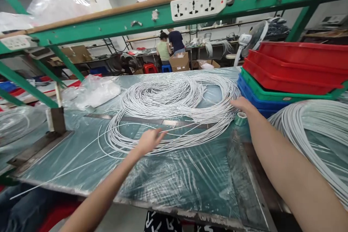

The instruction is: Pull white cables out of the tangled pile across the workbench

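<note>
A big loose coil of thin white cable (174, 105) lies on the plastic-covered green table (190, 185). My left hand (149, 140) rests at the coil's near edge, fingers pinched on a strand of the cable. My right hand (243, 104) reaches to the coil's right rim, its fingers curled onto the strands there. A long steel ruler (152, 120) runs across the table under the coil. A small roll of green tape (240, 119) stands just below my right hand.
Stacked red, green and blue trays (293, 76) sit at the right, a second white cable coil (315, 130) in front of them. A plastic bag (95, 92) lies at the left. A green shelf beam with a power strip (198, 5) hangs overhead. Two people work at a far bench (170, 45).
</note>
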Action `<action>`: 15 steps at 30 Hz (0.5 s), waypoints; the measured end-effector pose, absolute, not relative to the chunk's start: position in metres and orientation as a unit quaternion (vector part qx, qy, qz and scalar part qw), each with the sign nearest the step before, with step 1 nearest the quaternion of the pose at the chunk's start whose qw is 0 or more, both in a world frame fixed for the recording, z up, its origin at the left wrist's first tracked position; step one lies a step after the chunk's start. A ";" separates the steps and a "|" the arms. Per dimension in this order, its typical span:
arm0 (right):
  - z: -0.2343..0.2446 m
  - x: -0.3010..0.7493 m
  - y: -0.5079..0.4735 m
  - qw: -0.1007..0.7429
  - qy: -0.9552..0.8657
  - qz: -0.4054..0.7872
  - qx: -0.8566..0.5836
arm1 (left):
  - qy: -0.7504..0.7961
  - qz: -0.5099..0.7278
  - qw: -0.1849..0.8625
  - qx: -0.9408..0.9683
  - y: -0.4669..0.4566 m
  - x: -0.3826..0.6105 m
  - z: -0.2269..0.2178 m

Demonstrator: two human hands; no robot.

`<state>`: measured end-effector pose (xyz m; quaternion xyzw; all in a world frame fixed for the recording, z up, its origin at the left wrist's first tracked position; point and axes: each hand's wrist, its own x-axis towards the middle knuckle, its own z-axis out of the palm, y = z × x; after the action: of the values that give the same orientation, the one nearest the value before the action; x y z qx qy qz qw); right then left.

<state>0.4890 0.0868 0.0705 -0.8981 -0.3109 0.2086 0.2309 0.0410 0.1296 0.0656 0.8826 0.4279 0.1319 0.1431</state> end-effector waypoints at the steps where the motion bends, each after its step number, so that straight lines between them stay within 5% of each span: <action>1: 0.067 0.493 0.086 0.201 -0.298 0.156 -0.920 | 0.451 0.125 0.119 0.876 0.138 0.014 0.069; 8: 0.070 0.479 0.085 0.112 -0.302 0.182 -0.929 | 0.548 0.021 -0.233 0.803 0.191 -0.116 0.114; 15: 0.065 0.485 0.078 0.090 -0.332 0.238 -0.908 | 0.686 0.267 -0.254 0.628 0.230 -0.138 0.149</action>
<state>0.4851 0.0778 0.0648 -0.9083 -0.3321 0.2380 0.0898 -0.1380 0.2298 0.1490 0.6276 0.6857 0.2672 -0.2541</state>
